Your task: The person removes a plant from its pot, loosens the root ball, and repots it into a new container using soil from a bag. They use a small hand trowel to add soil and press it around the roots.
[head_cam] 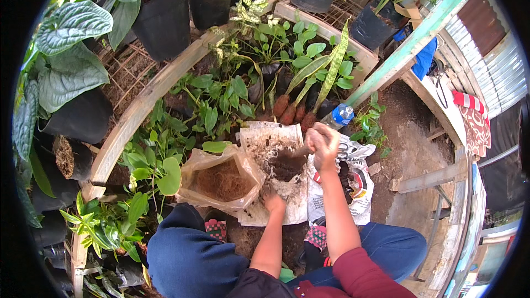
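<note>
My right hand (324, 144) is a fist around the handle of what looks like a soil-caked hand trowel (299, 152). Its blade points left into a small heap of dark soil (285, 166) on a dirty white sheet (271, 133). Lower down, my left hand (273, 200) rests on that sheet with soiled fingers apart, close to the rim of a clear plastic bag (192, 197). Brown fibre (221, 180) partly fills the bag. Right of the sheet lies a printed white sack (361, 211), torn or open, with dark soil showing; my right forearm hides part of it.
Beyond the sheet lean several snake plants (331, 78) with reddish-brown root balls. A plastic bottle (340, 116) stands beside a green-painted post (397, 62). Leafy plants (207, 107) crowd the left, inside a wooden bench frame (136, 126) with black-bagged pots (163, 25).
</note>
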The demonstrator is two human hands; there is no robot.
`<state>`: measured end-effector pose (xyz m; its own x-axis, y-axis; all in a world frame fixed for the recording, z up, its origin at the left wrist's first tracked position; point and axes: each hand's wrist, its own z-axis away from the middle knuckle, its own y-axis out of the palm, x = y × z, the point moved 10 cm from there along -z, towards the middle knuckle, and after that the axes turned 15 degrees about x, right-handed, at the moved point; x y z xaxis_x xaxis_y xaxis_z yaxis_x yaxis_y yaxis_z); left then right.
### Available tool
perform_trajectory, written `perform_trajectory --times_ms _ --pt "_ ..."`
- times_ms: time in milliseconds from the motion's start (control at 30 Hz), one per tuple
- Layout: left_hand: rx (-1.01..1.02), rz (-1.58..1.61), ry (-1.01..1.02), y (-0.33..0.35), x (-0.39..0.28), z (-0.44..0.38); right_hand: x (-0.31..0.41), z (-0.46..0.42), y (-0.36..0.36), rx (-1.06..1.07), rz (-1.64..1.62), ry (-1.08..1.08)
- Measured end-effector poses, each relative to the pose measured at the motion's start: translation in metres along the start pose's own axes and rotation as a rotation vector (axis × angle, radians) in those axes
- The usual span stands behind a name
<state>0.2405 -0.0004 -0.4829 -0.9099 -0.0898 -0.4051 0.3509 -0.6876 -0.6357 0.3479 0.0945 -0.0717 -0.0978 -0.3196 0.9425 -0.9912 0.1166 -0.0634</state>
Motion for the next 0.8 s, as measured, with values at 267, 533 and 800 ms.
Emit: perform_trajectory --times_ms 267,533,800 --pt "0.092 -0.031 -0.031 0.006 -0.008 -0.006 -0.063 0.001 0.001 -0.016 -0.192 0.099" --pt "0.093 -0.013 -0.028 0.014 -0.01 -0.012 -0.08 -0.002 -0.01 -0.056 -0.228 0.122" --pt "0.121 -0.03 -0.034 0.029 0.002 -0.03 -0.043 0.007 -0.005 -0.1 -0.227 0.088"
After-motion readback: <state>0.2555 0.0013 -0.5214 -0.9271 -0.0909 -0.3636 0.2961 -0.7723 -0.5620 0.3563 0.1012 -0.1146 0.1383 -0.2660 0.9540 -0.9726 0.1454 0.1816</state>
